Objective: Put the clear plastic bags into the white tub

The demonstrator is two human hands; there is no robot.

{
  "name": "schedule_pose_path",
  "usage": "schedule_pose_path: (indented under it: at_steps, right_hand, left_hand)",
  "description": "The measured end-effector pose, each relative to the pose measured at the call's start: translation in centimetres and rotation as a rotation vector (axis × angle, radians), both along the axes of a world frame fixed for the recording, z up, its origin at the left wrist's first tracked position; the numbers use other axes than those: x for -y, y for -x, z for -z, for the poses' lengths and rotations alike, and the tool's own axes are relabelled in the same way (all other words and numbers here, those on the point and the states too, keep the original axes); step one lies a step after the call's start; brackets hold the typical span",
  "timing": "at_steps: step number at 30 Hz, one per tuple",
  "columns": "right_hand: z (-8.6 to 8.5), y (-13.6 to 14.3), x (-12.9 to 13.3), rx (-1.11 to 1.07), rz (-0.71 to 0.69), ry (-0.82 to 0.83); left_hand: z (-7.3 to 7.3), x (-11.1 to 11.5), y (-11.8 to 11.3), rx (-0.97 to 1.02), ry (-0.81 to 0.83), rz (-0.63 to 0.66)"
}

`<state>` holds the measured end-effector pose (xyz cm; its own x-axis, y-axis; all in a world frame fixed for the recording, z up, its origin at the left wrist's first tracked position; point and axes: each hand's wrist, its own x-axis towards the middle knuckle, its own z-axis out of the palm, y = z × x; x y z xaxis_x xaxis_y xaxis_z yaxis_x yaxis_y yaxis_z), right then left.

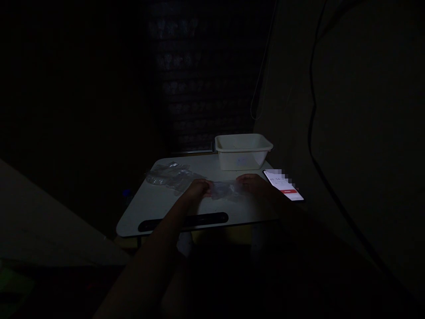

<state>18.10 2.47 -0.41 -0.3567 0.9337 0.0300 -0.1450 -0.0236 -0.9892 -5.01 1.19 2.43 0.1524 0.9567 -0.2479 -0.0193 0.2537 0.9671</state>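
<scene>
Forearms (149, 257): ours, over the table (142, 206)
Left hand (199, 188): we grip clear plastic (225, 190)
Right hand (250, 182): we grip its other end

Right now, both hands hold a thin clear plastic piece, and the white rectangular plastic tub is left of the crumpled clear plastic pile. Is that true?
No, the head view shows the white rectangular plastic tub to the right of the crumpled clear plastic pile. The left hand and right hand do hold the thin clear plastic piece.
</scene>
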Motion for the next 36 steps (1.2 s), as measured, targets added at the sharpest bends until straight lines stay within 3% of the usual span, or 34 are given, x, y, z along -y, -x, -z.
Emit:
schedule_pose_path:
  at_steps: [4, 7, 10, 13, 15, 18, 22, 27, 36]
  right_hand:
    - [0.2, -0.4, 0.1, 0.008, -0.01, -0.032]
    - [0.5, -0.7, -0.2, 0.045, 0.032, -0.045]
    - [0.4, -0.6, -0.7, 0.273, 0.227, -0.116]
    - [-0.1, 0.2, -1.0, 0.534, 0.446, -0.207]
    - [-0.5, 1.4, -0.7, 0.779, 0.586, -0.371]
    - [-0.9, 3.8, 0.2, 1.019, 0.51, -0.605]
    - [-0.6, 6.9, 1.2, 1.234, 0.264, -0.842]
    - [0.8, 8.2, 1.4, 1.414, 0.174, -0.875]
    - [1.5, 7.9, 1.5, 1.45, 0.155, -0.853]
  left_hand:
    - [0.7, -0.3, 0.0, -0.05, -0.038, -0.014]
    - [1.2, -0.7, 0.3, -0.276, -0.257, -0.105]
    - [1.0, -0.9, 0.6, -0.651, -0.51, -0.095]
    - [0.6, -0.5, 0.4, -0.881, -0.689, 0.04]
    - [0.4, 0.0, 0.0, -0.979, -0.766, 0.171]
    - [0.5, 0.7, -0.8, -1.143, -0.765, 0.343]
    - [1.3, 0.9, -1.2, -1.299, -0.685, 0.394]
    - [2.3, 0.8, -0.9, -1.359, -0.68, 0.382]
    - [2.2, 1.4, -0.6, -1.443, -0.685, 0.381]
